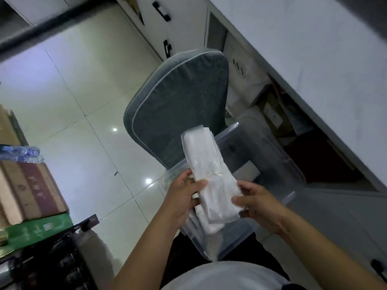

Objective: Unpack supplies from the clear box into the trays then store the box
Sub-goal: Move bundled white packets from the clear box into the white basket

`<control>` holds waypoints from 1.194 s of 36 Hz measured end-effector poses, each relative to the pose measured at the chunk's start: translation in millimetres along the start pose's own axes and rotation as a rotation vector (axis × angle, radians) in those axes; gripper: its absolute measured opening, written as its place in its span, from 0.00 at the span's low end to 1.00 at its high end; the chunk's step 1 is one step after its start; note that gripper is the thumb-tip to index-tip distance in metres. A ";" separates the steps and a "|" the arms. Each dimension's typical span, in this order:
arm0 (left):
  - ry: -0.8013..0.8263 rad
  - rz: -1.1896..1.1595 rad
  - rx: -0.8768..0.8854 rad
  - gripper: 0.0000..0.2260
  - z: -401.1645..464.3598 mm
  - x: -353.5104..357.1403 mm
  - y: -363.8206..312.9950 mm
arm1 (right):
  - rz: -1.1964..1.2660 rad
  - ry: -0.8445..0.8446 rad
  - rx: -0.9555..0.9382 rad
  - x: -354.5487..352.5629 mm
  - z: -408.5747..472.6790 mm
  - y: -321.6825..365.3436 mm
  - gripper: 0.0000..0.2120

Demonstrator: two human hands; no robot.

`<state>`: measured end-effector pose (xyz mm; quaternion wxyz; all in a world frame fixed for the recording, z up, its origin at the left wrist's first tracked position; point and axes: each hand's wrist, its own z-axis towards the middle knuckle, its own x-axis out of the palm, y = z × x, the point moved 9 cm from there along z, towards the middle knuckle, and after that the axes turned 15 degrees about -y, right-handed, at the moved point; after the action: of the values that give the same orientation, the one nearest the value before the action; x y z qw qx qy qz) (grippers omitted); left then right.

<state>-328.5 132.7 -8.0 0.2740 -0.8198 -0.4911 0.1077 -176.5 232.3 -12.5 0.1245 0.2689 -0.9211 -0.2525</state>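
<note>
A long bundle of white plastic-wrapped supplies (206, 164), bound with a thin rubber band, is held up over the clear box (272, 155). My left hand (184, 195) grips the bundle's left side, thumb across its front. My right hand (257, 204) pinches its lower right corner. The clear box sits on a grey padded chair (178, 105) in front of me, and more white packets (201, 222) lie inside it below the bundle. No trays are in view.
A white desk (314, 49) runs along the right, with boxes and bags stored under it. Stacked cartons (31, 189), a green box and water bottles (21, 152) stand at the left. White cabinet doors with black handles are at the back. Tiled floor (83, 91) lies between.
</note>
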 end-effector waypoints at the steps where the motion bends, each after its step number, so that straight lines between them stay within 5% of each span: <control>1: -0.009 -0.006 0.014 0.17 -3.7 -2.1 -4.3 | -0.015 -0.001 -0.028 3.4 -5.9 5.1 0.18; 13: 0.203 -0.135 0.004 0.20 0.8 -1.9 -0.9 | -0.001 -0.054 -0.090 16.3 -41.0 3.2 0.22; 18: 0.169 0.045 0.106 0.17 7.7 14.4 1.2 | -0.113 -0.279 -0.085 -7.9 -51.5 -6.3 0.08; 20: 0.181 0.115 0.167 0.17 3.4 23.6 -2.6 | -0.083 -0.368 -0.038 -16.5 -55.0 -6.8 0.12; 24: 0.209 0.137 0.281 0.19 -17.9 37.9 -19.2 | -0.093 -0.296 -0.120 -7.6 -71.0 13.5 0.22; 32: 0.295 0.237 0.390 0.38 -80.1 74.2 -27.8 | -0.143 -0.355 -0.342 -39.5 -106.9 34.0 0.25; 37: 0.527 0.183 0.233 0.34 -124.5 121.7 -3.5 | -0.225 -0.262 -0.441 -93.5 -141.6 24.9 0.25; 43: 0.447 0.190 0.341 0.27 -170.7 178.7 31.5 | -0.242 -0.174 -0.516 -180.2 -199.7 -13.7 0.25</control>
<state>-140.6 216.9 132.2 0.4977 -0.8077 -0.3146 0.0307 51.0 243.4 131.4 0.0784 0.3135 -0.7948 -0.5136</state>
